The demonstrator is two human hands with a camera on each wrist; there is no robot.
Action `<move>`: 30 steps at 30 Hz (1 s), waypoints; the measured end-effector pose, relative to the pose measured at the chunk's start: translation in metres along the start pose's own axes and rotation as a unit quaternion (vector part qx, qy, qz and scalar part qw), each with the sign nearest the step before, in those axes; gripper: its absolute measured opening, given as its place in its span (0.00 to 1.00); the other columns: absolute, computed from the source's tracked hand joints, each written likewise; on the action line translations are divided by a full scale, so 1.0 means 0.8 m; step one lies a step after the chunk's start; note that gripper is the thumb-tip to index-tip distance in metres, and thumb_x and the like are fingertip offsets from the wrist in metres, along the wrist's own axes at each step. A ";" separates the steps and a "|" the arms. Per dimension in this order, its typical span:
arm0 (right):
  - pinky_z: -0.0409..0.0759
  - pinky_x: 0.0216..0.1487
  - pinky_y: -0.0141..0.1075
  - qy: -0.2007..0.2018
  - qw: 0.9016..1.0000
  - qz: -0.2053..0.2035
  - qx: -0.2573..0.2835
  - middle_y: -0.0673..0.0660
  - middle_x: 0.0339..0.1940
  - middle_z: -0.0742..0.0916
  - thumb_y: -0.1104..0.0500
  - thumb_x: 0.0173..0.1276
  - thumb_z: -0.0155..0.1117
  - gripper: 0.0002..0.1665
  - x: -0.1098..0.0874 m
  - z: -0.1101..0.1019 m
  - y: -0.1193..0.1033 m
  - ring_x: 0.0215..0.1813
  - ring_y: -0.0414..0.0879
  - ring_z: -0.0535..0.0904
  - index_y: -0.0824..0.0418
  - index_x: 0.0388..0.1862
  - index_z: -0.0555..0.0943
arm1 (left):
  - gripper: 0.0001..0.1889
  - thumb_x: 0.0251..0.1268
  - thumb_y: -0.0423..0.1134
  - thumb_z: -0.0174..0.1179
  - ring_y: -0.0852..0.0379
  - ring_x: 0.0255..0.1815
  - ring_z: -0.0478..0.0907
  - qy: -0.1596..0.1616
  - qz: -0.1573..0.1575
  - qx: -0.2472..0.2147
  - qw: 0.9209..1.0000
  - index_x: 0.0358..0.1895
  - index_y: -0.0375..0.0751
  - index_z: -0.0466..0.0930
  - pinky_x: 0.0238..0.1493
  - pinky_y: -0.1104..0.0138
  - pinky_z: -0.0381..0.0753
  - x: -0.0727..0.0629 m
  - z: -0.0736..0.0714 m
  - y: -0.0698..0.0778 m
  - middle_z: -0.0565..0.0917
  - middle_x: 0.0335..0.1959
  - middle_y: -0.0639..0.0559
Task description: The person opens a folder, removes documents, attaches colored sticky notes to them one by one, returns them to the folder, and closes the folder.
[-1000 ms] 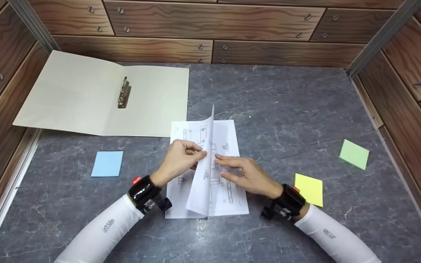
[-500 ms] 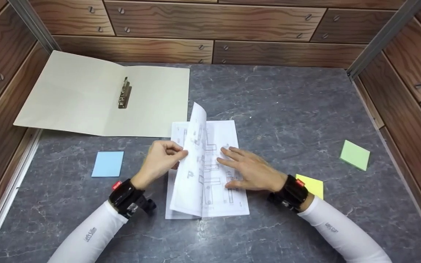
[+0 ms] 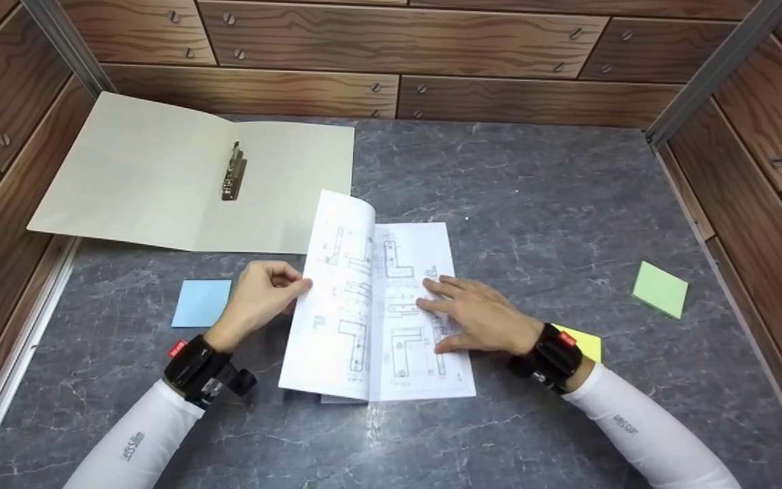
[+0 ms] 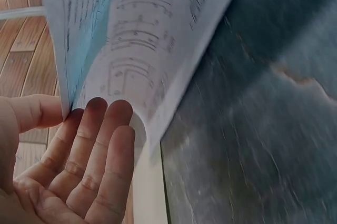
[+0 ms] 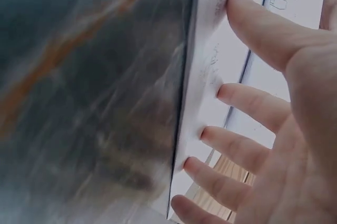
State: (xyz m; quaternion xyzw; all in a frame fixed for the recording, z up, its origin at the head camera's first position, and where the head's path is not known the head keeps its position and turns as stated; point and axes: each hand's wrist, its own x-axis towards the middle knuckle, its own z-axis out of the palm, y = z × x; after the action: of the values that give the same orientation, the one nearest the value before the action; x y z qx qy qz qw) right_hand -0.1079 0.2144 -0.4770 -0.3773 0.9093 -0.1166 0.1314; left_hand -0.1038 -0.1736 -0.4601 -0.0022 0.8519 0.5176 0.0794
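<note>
A white paper sheet [image 3: 330, 299] printed with line drawings stands raised and curving over to the left, above the left page of an open paper booklet. My left hand [image 3: 258, 295] pinches its left edge between thumb and forefinger; in the left wrist view the left hand [image 4: 79, 155] shows its other fingers behind the sheet. On the booklet's right page [image 3: 404, 380], also covered in drawings, my right hand [image 3: 482, 316] rests with its fingers spread. The right wrist view shows the right hand [image 5: 253, 119] with fingertips touching the paper.
An open cream folder [image 3: 133, 170] with a metal clip [image 3: 233, 173] lies at the back left. Blue sticky notes [image 3: 197, 304] are left of the left hand. Yellow notes [image 3: 584, 343] lie partly under the right wrist, green notes [image 3: 660, 290] farther right. Wood-patterned walls [image 3: 391, 41] border the table.
My left hand has moved left, carrying the pinched sheet's edge over from upright to the left. My right hand has shifted slightly right and flattened onto the right page.
</note>
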 end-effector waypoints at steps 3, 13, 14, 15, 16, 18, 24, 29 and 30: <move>0.77 0.87 0.75 0.001 1.000 0.007 -0.011 0.73 0.90 0.78 0.42 0.69 0.89 0.51 -0.004 -0.003 0.006 0.89 0.77 0.75 0.61 0.85 0.82 | 0.08 0.80 0.33 0.72 0.60 0.27 0.86 -0.003 -0.009 0.001 1.000 0.46 0.28 0.95 0.31 0.72 0.91 0.000 -0.004 -0.005 0.97 0.40 0.35; 0.78 0.86 0.74 -0.007 0.999 0.037 -0.030 0.72 0.90 0.78 0.46 0.66 0.91 0.51 -0.021 -0.013 0.025 0.88 0.77 0.77 0.60 0.84 0.83 | 0.09 0.80 0.35 0.72 0.62 0.26 0.85 -0.016 -0.022 0.011 1.000 0.46 0.28 0.94 0.30 0.72 0.91 0.003 -0.015 -0.016 0.96 0.40 0.39; 0.78 0.86 0.75 -0.008 0.999 0.041 -0.030 0.72 0.90 0.78 0.46 0.65 0.92 0.51 -0.023 -0.014 0.027 0.87 0.77 0.77 0.60 0.84 0.83 | 0.09 0.80 0.35 0.72 0.62 0.26 0.85 -0.018 -0.022 0.014 1.000 0.46 0.28 0.94 0.30 0.72 0.91 0.003 -0.016 -0.017 0.96 0.41 0.38; 0.78 0.86 0.75 -0.009 0.998 0.045 -0.029 0.72 0.90 0.78 0.47 0.65 0.92 0.51 -0.025 -0.015 0.029 0.87 0.77 0.77 0.60 0.84 0.83 | 0.10 0.80 0.35 0.72 0.62 0.26 0.85 -0.020 -0.021 0.017 0.999 0.46 0.28 0.94 0.30 0.72 0.91 0.003 -0.017 -0.018 0.96 0.41 0.38; 0.78 0.86 0.75 -0.010 0.998 0.049 -0.028 0.72 0.90 0.78 0.47 0.65 0.92 0.51 -0.027 -0.017 0.030 0.87 0.77 0.77 0.61 0.84 0.83 | 0.10 0.81 0.35 0.72 0.62 0.26 0.85 -0.022 -0.021 0.020 0.999 0.46 0.28 0.94 0.31 0.72 0.91 0.003 -0.018 -0.018 0.96 0.42 0.38; 0.78 0.87 0.75 -0.014 0.998 0.058 -0.026 0.72 0.90 0.78 0.48 0.64 0.92 0.51 -0.030 -0.019 0.034 0.87 0.77 0.77 0.61 0.84 0.83 | 0.10 0.81 0.35 0.72 0.62 0.26 0.85 -0.026 -0.019 0.027 0.999 0.47 0.28 0.94 0.31 0.72 0.91 0.003 -0.020 -0.020 0.96 0.42 0.38; 0.78 0.87 0.73 -0.029 0.996 0.076 -0.031 0.72 0.91 0.77 0.51 0.66 0.92 0.51 -0.040 -0.027 0.041 0.88 0.77 0.76 0.60 0.86 0.82 | 0.09 0.81 0.34 0.72 0.62 0.26 0.86 -0.036 -0.021 0.034 0.999 0.47 0.27 0.93 0.31 0.71 0.91 0.006 -0.026 -0.027 0.95 0.42 0.38; 0.79 0.86 0.73 -0.037 0.995 0.082 -0.034 0.73 0.90 0.77 0.54 0.67 0.92 0.51 -0.045 -0.030 0.045 0.88 0.77 0.76 0.61 0.86 0.82 | 0.11 0.82 0.36 0.72 0.61 0.27 0.86 -0.047 -0.027 0.054 0.997 0.49 0.28 0.93 0.30 0.69 0.90 0.008 -0.035 -0.033 0.95 0.42 0.38; 0.79 0.86 0.72 -0.037 0.995 0.084 -0.034 0.73 0.90 0.77 0.54 0.67 0.92 0.51 -0.046 -0.031 0.046 0.88 0.76 0.76 0.61 0.86 0.82 | 0.11 0.83 0.37 0.72 0.61 0.28 0.86 -0.050 -0.028 0.059 0.997 0.49 0.29 0.93 0.29 0.69 0.90 0.008 -0.038 -0.033 0.95 0.42 0.38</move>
State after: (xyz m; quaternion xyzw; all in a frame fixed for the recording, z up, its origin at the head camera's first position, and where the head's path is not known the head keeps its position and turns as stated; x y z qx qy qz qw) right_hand -0.1150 0.2688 -0.4600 -0.3082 0.9356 -0.0606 0.1613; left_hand -0.1120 -0.2119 -0.4706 0.0042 0.8754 0.4638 0.1365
